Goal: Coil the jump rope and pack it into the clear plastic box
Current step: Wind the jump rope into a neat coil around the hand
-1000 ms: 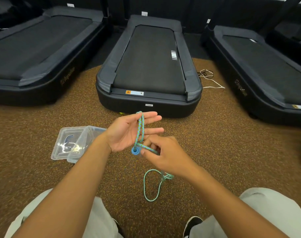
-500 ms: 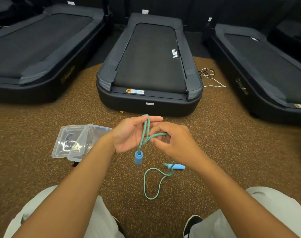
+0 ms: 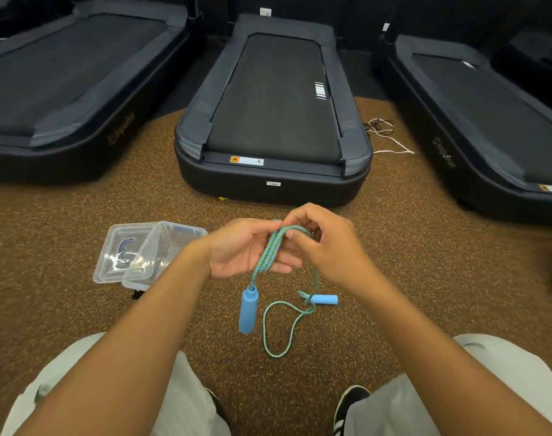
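Observation:
A green-and-blue braided jump rope [image 3: 270,251] is looped over my left hand [image 3: 243,247], palm up, with several strands lying across the fingers. My right hand [image 3: 325,243] pinches the rope at the top of the loops, just right of the left fingertips. One blue foam handle [image 3: 248,308] hangs below my left hand. The other blue handle [image 3: 325,299] lies on the floor with a loose loop of rope [image 3: 277,328] beside it. The clear plastic box [image 3: 161,253] sits open on the floor left of my left wrist, leaning on its lid [image 3: 117,250].
Three black treadmills stand ahead: one in the middle [image 3: 274,121], one left [image 3: 63,83], one right [image 3: 488,121]. White and black cords [image 3: 384,133] lie between the middle and right ones. My knees and a black shoe [image 3: 350,404] are at the bottom. Brown speckled floor surrounds everything.
My right hand moved up from below the left palm to the fingertips, laying another loop of rope over the left hand. The hanging handle swung lower; the floor loop shortened.

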A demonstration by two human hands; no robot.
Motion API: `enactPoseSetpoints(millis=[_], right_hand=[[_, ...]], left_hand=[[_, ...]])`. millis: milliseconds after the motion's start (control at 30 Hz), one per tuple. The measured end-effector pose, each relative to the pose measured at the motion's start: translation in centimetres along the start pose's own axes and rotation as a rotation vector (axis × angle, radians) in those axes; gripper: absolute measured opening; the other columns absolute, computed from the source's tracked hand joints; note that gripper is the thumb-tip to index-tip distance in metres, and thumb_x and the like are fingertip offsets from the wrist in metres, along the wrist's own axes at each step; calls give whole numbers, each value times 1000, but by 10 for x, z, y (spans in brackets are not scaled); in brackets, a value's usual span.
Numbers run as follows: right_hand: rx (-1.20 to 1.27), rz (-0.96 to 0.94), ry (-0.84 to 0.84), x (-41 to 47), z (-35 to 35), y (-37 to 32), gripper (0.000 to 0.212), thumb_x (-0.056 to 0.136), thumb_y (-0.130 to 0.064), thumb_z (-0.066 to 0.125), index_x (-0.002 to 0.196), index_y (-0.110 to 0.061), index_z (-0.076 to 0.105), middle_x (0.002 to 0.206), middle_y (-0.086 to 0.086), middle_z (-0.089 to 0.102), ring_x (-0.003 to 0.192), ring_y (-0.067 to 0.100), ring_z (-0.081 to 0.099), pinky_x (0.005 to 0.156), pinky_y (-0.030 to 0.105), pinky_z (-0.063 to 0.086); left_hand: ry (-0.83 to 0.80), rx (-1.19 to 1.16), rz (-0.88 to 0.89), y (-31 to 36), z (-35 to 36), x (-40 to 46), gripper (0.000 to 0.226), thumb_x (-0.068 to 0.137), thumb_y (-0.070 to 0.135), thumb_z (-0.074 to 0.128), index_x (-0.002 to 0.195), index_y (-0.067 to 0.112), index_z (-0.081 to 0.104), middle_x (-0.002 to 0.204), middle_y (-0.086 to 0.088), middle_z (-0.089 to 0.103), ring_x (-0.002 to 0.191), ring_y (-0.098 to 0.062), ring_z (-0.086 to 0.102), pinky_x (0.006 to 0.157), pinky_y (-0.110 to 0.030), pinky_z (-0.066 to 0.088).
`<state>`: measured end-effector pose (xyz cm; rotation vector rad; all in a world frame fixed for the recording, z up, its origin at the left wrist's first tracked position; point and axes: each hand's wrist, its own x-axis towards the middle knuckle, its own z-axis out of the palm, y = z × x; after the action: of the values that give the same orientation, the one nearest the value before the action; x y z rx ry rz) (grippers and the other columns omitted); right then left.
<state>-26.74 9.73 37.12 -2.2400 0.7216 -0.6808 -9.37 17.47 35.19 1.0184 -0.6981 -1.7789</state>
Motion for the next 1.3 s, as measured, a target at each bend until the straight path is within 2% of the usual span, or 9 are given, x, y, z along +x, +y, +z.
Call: enactPoseSetpoints(millis=[333,433,533,700,867,1033,1133,1233,1300], right_hand=[[25,123,35,3,5,24,9,88,-34,78,89,-27,74,62,-12,57,58,1,46,58,16,37],[103,178,19,3,11,32,9,90,-36,75,90,-27,74,66,-11,65,62,2,53,65,32,49],[169,225,-3,2,16,37,12,97,-30,68,93,-23,76,80,1,75,72,15,62,77,47,54],[352,308,-59,-7,26,36,23,96,2,59,101,-16,74,85,2,74,79,12,61,74,39,52],[531,428,-13,-9,40,36,31,89,13,57,101,-14,64,81,-4,74,84,23,66,85,67,54],[505,429,15,-14,46,34,28,91,7,52,114,-7,61,106,22,75,94,42,74,81,53,61],[522,403,4,-17,49,28,23,100,-3,52,114,-17,63,103,13,78,85,34,79,81,56,61],[478,385,-28,-19,52,20,18,103,-8,53,111,-21,63,99,12,77,80,29,80,67,46,63],[423,370,-52,-21,55,18,9,103,-14,56,103,-20,62,95,11,76,75,26,80,67,52,63]], left_hand=[[-69,221,-86,7,0,-12,46,98,36,53,123,1,69,121,-19,73,83,-14,76,79,-27,62],[-103,222,-111,6,0,-14,38,97,31,55,118,5,73,118,-17,74,89,-16,76,82,-29,62],[-109,144,-78,6,0,-14,39,98,28,53,120,2,72,121,-22,72,99,-25,76,87,-35,61],[-98,12,48,7,3,-15,37,99,23,51,119,2,73,119,-21,73,103,-26,75,92,-37,60],[-89,17,89,6,1,-13,37,101,21,50,128,2,67,130,-24,67,117,-31,69,103,-42,54],[-100,13,113,6,-1,-12,41,102,18,49,138,-1,58,140,-25,60,130,-37,59,112,-47,46],[-90,5,139,7,-3,-12,43,104,16,46,142,-1,52,144,-23,58,134,-36,56,115,-48,40],[-70,-13,168,8,-3,-12,43,104,15,43,143,0,51,144,-20,59,134,-33,57,113,-45,42],[-47,-35,193,8,-2,-11,42,104,14,43,142,0,51,142,-19,60,133,-31,58,111,-42,46]])
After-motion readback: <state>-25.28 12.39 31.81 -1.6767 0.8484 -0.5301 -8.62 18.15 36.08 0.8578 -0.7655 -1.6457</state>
